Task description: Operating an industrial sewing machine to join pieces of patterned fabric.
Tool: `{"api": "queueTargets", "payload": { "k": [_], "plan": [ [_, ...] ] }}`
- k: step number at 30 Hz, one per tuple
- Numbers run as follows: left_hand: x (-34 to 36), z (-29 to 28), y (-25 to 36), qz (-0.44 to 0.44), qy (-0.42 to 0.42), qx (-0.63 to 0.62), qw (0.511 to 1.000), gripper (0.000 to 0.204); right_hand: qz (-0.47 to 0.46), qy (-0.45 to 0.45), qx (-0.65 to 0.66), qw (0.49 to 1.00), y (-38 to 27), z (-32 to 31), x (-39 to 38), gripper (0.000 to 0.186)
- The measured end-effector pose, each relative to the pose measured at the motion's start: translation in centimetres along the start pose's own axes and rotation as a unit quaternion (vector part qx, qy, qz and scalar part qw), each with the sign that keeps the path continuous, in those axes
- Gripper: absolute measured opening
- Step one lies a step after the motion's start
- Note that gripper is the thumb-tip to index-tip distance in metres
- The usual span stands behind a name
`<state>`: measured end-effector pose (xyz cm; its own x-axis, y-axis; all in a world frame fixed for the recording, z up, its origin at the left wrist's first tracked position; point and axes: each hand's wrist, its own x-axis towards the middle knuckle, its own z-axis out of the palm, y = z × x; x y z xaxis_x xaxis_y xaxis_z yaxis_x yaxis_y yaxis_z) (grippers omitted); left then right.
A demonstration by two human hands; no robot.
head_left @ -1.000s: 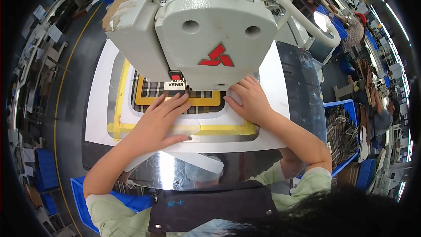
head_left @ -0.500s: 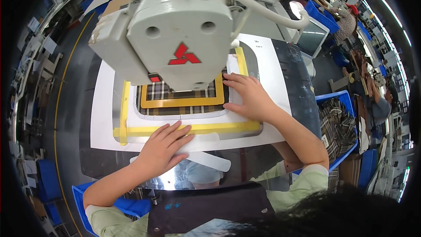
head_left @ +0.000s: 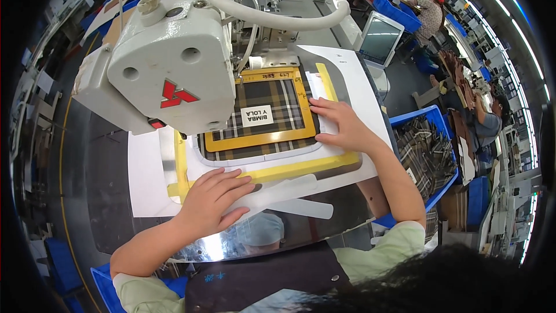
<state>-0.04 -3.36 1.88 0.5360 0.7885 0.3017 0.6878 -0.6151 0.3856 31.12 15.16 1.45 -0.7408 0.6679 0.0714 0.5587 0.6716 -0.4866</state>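
A piece of dark plaid fabric [head_left: 278, 99] lies under a yellow rectangular frame [head_left: 310, 114] beside the white sewing machine head [head_left: 156, 66]. A white label [head_left: 257, 116] with dark print rests on the fabric inside the frame. My right hand [head_left: 346, 126] lies at the frame's right edge, thumb and fingers apart, fingertips touching that edge or the fabric beside it. Flat on the white sheet, just below the yellow tape [head_left: 272, 169], is my left hand [head_left: 214, 200], its fingers stretched out. The machine head hides the frame's far left part.
Around the fabric, a white sheet [head_left: 152, 168] covers part of the dark shiny table [head_left: 107, 197]. On the right, a blue bin [head_left: 449, 179] holds plaid pieces. A screen [head_left: 379, 37] stands behind, and people work at the far right.
My view has shifted, so the machine head appears farther left and more of the frame shows, including the label. Both hands keep about the same places on the work.
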Motion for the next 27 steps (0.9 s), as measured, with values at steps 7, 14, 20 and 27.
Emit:
{"api": "queueTargets", "payload": {
  "k": [7, 14, 20, 27],
  "plan": [
    [-0.2, 0.3, -0.3, 0.018, 0.071, -0.018, 0.997, 0.029, 0.019, 0.11, 0.028, 0.993, -0.2, 2.4, -0.3, 0.023],
    [-0.8, 0.2, -0.1, 0.024, 0.095, -0.004, 0.995, 0.026, 0.093, 0.268, 0.023, 0.959, 0.3, 2.1, -1.1, 0.008],
    [1.3, -0.6, 0.4, 0.019, 0.098, -0.015, 0.995, 0.043, 0.128, 0.489, 0.304, 0.807, 1.4, -2.3, -1.6, 0.014],
    [10.2, -0.1, 5.4, -0.157, 0.251, -0.278, 0.914, 0.057, -0.184, 0.376, 0.223, 0.881, -14.5, -3.5, 2.6, 0.011]
  ]
}}
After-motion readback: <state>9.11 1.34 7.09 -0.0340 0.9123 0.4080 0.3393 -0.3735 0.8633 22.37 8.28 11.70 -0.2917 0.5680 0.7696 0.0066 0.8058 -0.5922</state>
